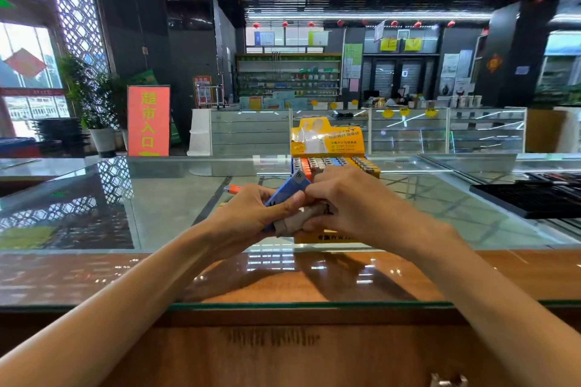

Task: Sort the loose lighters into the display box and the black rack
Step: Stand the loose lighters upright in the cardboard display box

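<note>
glass counter [163, 217], left hand [248, 217] and right hand [352, 198] round lighters [289, 187]

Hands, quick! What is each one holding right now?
Left hand: closed on the blue lighter.
Right hand: closed on the tan lighter.

Your left hand [251, 214]: grips a blue lighter [290, 187], tilted up.
Your right hand [355, 201]: curls round a tan lighter [300, 219].
Table [157, 198]: orange lighter [233, 189] beyond your left hand; box [327, 138] behind; rack [534, 201] at right.
</note>
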Demonstrator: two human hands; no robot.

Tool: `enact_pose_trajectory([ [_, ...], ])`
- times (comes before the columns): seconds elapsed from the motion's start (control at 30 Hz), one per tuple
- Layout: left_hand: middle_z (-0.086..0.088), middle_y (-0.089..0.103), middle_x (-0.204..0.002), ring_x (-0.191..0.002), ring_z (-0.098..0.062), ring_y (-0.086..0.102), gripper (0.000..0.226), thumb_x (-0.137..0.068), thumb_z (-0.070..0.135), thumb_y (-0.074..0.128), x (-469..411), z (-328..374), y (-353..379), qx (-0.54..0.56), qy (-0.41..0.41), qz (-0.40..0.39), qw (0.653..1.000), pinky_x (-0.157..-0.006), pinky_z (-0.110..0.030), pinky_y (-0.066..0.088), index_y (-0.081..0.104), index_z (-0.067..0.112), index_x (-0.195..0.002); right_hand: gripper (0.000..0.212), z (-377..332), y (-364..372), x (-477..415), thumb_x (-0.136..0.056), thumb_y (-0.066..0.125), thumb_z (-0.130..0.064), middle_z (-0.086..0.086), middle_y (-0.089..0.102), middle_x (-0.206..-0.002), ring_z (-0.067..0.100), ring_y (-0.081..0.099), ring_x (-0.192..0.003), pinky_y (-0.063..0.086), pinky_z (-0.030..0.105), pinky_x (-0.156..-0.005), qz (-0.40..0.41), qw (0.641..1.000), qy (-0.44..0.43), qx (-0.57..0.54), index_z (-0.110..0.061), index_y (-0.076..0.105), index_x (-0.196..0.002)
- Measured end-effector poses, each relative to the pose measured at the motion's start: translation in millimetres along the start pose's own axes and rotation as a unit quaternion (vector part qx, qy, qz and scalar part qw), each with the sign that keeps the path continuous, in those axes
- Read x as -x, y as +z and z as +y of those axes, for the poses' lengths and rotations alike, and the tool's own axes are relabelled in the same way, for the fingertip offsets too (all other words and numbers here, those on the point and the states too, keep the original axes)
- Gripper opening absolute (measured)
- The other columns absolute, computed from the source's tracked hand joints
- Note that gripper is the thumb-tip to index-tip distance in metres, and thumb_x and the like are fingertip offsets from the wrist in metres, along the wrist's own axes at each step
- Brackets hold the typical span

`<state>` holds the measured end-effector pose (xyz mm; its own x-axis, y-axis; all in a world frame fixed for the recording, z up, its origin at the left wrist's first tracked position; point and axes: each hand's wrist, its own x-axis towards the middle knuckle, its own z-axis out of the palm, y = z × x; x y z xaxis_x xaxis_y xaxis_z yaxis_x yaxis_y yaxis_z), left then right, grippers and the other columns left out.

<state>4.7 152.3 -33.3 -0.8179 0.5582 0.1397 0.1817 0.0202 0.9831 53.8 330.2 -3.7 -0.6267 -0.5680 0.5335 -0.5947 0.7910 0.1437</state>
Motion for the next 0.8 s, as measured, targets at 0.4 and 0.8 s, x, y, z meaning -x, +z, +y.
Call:
enact_pose_trajectory([
  [0.4, -0.015, 0.07, -0.106, -0.089, -0.027, 0.07, 0.042, -0.086, 0.035, 0.053, -1, 2, -7, 0.098, 0.021, 0.002, 0.995, -0.07, -0.025, 0.057, 0.063, 0.0, -0.107, 0.014, 33, -14, 5, -0.086, 0.063, -0.021, -0.003, 0.063, -0.087, 0.014, 0.062, -0.078, 0.051, 0.025, -0.07, 0.109, 0.935, 0.182, -0.283, -0.016, 0.056, -0.097],
  [0.8, 0.002, 0.046, -0.059, -0.044, -0.007, 0.036, 0.038, -0.097, 0.036, 0.039, -2, 2, -8, 0.057, -0.008, 0.013, 0.998, -0.041, -0.015, 0.031, 0.055, 0.005, -0.113, 0.023, 41, -2, -22, -0.079, 0.072, -0.025, 0.004, 0.067, -0.092, 0.019, 0.057, -0.087, 0.041, 0.025, -0.074, 0.088, 0.975, 0.168, -0.116, -0.01, 0.07, -0.095],
])
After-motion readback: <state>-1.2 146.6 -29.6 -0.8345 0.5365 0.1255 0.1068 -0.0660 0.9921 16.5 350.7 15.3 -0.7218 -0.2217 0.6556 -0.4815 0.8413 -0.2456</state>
